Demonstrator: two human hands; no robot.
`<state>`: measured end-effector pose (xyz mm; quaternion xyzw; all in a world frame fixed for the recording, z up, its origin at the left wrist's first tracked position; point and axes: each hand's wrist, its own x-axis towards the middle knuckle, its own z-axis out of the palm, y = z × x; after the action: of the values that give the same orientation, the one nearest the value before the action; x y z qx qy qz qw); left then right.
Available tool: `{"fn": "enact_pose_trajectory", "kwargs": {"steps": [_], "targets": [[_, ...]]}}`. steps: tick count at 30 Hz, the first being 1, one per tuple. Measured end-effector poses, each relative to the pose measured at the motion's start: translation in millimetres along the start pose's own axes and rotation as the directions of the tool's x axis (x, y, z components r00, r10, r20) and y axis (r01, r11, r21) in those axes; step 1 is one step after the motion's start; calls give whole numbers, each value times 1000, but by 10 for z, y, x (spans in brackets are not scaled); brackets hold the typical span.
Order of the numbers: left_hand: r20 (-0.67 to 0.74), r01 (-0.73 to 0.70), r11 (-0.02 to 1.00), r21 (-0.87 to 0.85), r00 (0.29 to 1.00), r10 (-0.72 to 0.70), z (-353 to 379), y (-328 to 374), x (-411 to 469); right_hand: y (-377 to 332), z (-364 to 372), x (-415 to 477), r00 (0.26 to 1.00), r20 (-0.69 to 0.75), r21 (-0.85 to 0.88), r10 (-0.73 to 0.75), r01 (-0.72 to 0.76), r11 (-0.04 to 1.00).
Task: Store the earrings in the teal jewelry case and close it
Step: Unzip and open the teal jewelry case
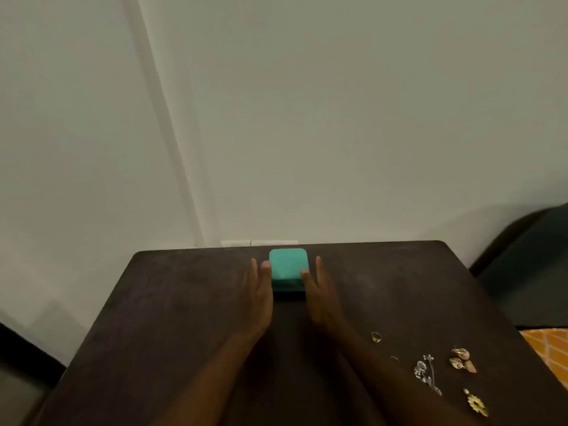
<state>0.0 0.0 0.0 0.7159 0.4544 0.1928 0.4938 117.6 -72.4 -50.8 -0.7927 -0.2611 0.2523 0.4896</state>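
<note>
Left hand (258,290) and right hand (321,293) laid open on either side of the teal jewelry case (288,265), fingers straight, gripping nothing.

Underneath, dark brown table (184,318), set close to a pale wall (307,118). Loose jewelry scattered over the near right of the tabletop, well apart from the case:
- gold ring (376,336), just right of the right forearm
- thin small hoop (394,358), nearer the camera than the ring
- silver spray-shaped piece (425,375)
- cluster of gold earrings (461,361)
- gold sunburst piece (477,405), closest to the near edge

Beyond the table's right side, dark rounded furniture (522,272), too blurred to name, and a patch of orange patterned fabric (550,348).

Both forearms reaching forward from the bottom of the view, palms turned inward toward each other, fingertips pointing at the wall. Left thumb against the case's left side near the top edge. Right thumb touching its right front corner.

Case square with rounded corners, lid down and shut, matte teal top lighter than the shadowed front face. Standing at the middle of the table's far edge, close to the wall.
</note>
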Motion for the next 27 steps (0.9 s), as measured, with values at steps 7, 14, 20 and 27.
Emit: {"fn": "enact_pose_trajectory", "kwargs": {"steps": [7, 14, 20, 27], "targets": [[-15, -26, 980, -198, 1000, 23, 519, -580, 502, 306, 331, 342, 987, -107, 10, -123, 125, 992], [-4, -164, 932, -324, 985, 172, 584, -597, 621, 278, 412, 337, 960, -191, 87, -206, 225, 970], [-45, -252, 878, -407, 965, 257, 423, -593, 31, 191, 292, -278, 948, -171, 130, -270, 293, 947], [-65, -254, 887, -386, 966, 249, 243, -736, -1120, 291, 161, -1394, 958, -161, 75, -236, 250, 965]]}}
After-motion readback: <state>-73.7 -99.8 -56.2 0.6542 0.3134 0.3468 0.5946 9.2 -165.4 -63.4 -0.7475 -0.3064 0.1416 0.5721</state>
